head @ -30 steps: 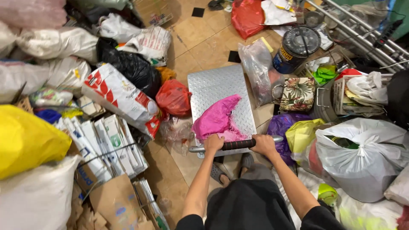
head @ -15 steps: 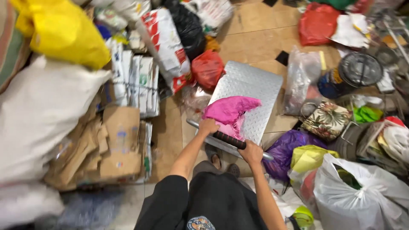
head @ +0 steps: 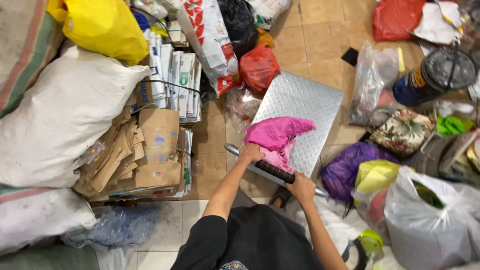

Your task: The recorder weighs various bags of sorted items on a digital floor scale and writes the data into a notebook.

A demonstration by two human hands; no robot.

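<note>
My left hand point(head: 251, 152) and my right hand point(head: 301, 187) both grip the handle bar point(head: 275, 171) of a metal platform trolley. The bar has a black grip between the hands and bare metal ends. The trolley's silver checker-plate deck point(head: 305, 102) lies on the tiled floor ahead of me. A pink plastic bag point(head: 276, 136) lies on the near part of the deck, just beyond my left hand.
Bundled flattened cardboard point(head: 145, 155) and stacked paper point(head: 177, 80) lie to the left, beside big white sacks point(head: 60, 115) and a yellow bag point(head: 102, 25). A red bag point(head: 258, 67) sits by the deck's far corner. Purple point(head: 345, 170), white point(head: 430, 220) and clear bags point(head: 372, 82) crowd the right.
The view has swung left and tilted, so the trolley now appears angled to the right. Both hands have stayed on the handle bar, and the pink bag remains on the deck.
</note>
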